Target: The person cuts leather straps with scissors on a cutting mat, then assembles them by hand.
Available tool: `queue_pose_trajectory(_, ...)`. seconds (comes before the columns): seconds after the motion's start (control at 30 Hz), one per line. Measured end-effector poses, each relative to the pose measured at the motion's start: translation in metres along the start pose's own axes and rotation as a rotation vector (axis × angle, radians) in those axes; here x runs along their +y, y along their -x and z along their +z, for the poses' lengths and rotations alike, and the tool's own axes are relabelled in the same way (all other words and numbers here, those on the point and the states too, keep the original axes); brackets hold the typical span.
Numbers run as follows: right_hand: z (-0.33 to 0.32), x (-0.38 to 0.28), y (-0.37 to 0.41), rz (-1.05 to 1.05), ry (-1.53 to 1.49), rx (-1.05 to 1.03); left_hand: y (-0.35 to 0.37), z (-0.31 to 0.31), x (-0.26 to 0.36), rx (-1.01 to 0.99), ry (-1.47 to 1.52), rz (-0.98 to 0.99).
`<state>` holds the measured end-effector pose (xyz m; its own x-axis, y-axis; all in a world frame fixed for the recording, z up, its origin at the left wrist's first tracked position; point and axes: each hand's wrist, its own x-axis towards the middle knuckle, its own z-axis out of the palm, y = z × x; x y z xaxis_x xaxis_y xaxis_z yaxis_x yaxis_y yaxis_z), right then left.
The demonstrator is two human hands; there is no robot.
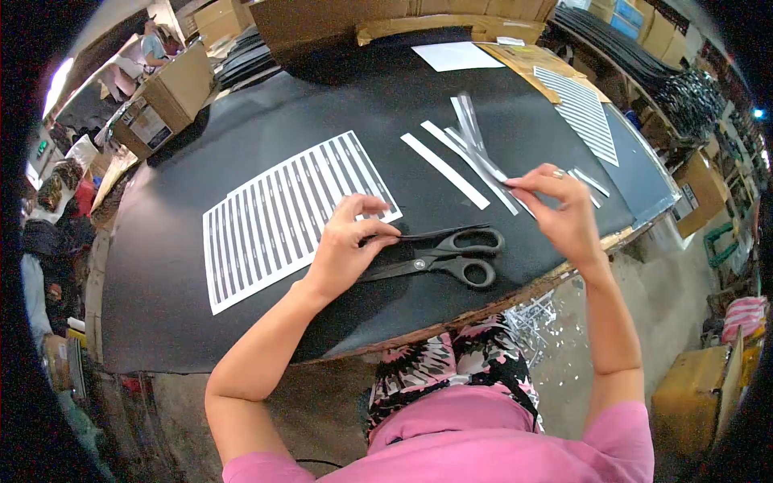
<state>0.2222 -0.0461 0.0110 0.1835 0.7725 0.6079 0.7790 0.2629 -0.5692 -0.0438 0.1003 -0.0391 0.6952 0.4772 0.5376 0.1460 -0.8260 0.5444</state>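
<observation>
My left hand (pixel 352 241) is closed in a pinch on a thin dark strip (pixel 443 233), which reaches right above the scissors. Black-handled scissors (pixel 439 262) lie on the black tabletop (pixel 185 338), blades pointing left, partly beneath that strip. My right hand (pixel 555 205) pinches the lower end of a thin, see-through strip (pixel 473 133), blurred at its upper end. White paper strips (pixel 445 171) lie to the left of my right hand. A sheet with dark and white stripes (pixel 282 217) lies flat to the left, its right part near my left hand.
At the back right lie a second striped sheet (pixel 584 113) and brown paper (pixel 523 64); a white sheet (pixel 456 56) is nearby. Cardboard boxes (pixel 165 101) stand at the back left, with a person (pixel 153 48) beyond. Paper scraps (pixel 531 322) litter the floor.
</observation>
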Motion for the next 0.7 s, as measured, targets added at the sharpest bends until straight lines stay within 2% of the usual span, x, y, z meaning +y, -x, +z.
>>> queue_pose_trajectory(0.03, 0.008, 0.002, -0.004, -0.004, -0.003, 0.004, -0.001, 0.000, 0.001, 0.066, -0.096, 0.126)
queue_pose_trajectory(0.1, 0.025, 0.006, -0.010, -0.124, -0.026, -0.082, 0.001, -0.001, 0.005, 0.019, -0.103, 0.064)
queue_pose_trajectory(0.17, 0.037, 0.008, -0.013, -0.122, -0.045, -0.116, -0.002, -0.003, 0.013, 0.049, -0.249, 0.157)
queue_pose_trajectory(0.23, 0.042, 0.008, -0.014, -0.146, -0.086, -0.260, -0.002, -0.006, 0.015, 0.026, -0.269, 0.160)
queue_pose_trajectory(0.3, 0.048, 0.015, -0.010, -0.149, -0.083, -0.277, -0.001, -0.006, 0.008, -0.076, -0.330, 0.221)
queue_pose_trajectory(0.4, 0.040, 0.014, -0.004, -0.094, -0.068, -0.333, 0.004, -0.002, -0.002, -0.056, -0.211, 0.198)
queue_pose_trajectory(0.57, -0.003, 0.011, 0.010, -0.001, 0.045, -0.138, 0.003, 0.002, -0.003, 0.004, -0.076, 0.188)
queue_pose_trajectory(0.63, -0.035, 0.000, 0.023, 0.243, 0.181, -0.118, 0.000, -0.001, 0.002, 0.011, -0.076, 0.200)
queue_pose_trajectory(0.7, -0.052, -0.002, 0.044, 0.313, 0.192, -0.060, -0.001, -0.003, 0.011, 0.012, -0.043, 0.014)
